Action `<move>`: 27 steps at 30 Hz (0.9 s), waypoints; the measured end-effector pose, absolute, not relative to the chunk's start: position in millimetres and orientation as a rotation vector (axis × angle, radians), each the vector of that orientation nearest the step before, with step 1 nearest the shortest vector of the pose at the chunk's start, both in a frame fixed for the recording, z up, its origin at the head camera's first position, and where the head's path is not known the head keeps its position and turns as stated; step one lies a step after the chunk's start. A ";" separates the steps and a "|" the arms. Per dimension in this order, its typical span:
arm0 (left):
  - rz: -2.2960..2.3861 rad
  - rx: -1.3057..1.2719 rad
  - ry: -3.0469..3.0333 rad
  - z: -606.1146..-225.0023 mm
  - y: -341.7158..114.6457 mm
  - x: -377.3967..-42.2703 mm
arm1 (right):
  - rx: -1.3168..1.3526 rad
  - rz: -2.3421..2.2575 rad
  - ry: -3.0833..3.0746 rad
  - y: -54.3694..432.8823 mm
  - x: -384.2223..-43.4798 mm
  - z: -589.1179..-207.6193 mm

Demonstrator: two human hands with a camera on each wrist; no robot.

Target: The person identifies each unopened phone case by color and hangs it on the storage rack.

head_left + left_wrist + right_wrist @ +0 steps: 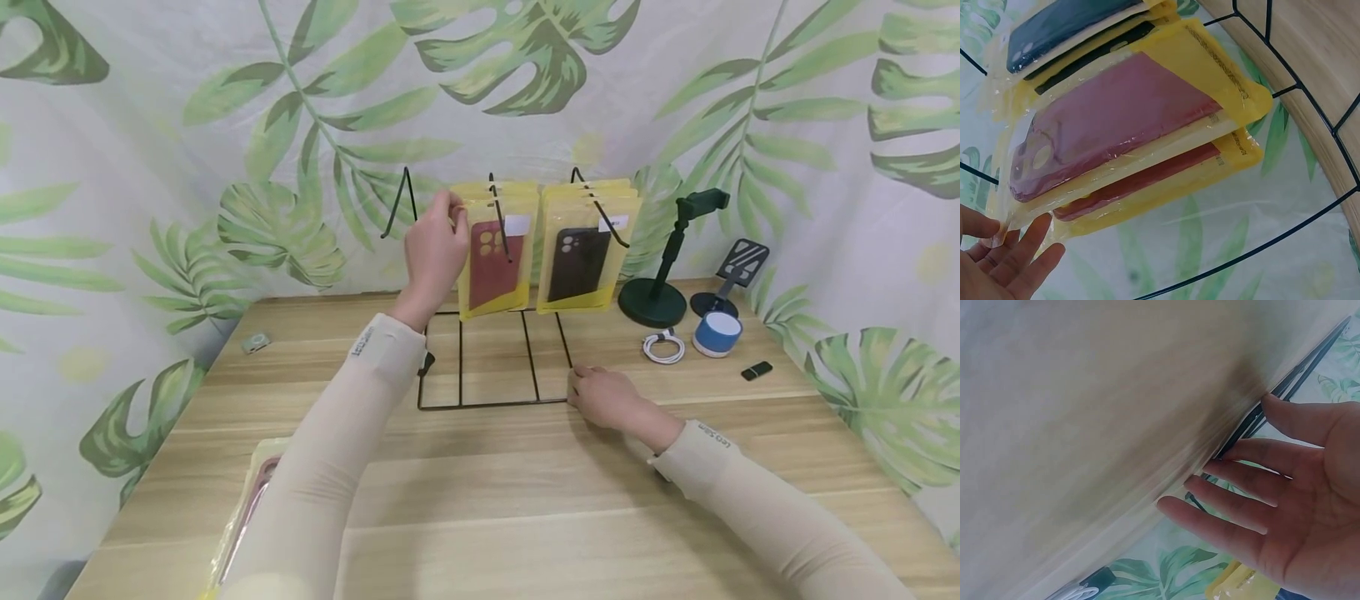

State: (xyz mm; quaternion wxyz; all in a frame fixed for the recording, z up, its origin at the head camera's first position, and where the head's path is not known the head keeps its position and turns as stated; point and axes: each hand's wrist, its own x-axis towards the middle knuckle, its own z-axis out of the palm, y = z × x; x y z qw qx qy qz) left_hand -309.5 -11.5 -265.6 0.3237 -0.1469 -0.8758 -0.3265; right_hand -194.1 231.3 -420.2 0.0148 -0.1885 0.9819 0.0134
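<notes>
With thumb and fingertips, my left hand (437,250) pinches the upper left edge of a yellow-backed clear packet holding a red phone case (493,271). The packet hangs on the middle hook of a black wire display rack (491,405), in front of similar packets. In the left wrist view, another red case packet (1147,181) shows close beside the pinched one. My right hand (606,398) is low at the rack's front right corner, its thumb and fingertips on either side of the base wire (1249,422).
Packets with dark phone cases (579,262) hang on the right hook. Right of the rack are a dark green stand (652,302), a black folding stand (738,267), a coiled white cable (663,347), a blue-and-white cylinder (717,335) and a USB stick (757,371). Another packet (251,492) lies front left.
</notes>
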 end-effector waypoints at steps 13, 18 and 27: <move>-0.790 -0.383 -2.324 -262.1 -10.1 -322.9 | -0.635 0.149 3.055 231.3 -193.1 -421.0; -0.769 -0.387 -2.318 -262.8 -11.4 -323.1 | -0.603 0.112 3.055 230.9 -193.2 -421.6; -0.582 -0.516 -2.269 -291.3 -34.2 -291.0 | -0.578 0.077 3.064 232.7 -194.8 -424.1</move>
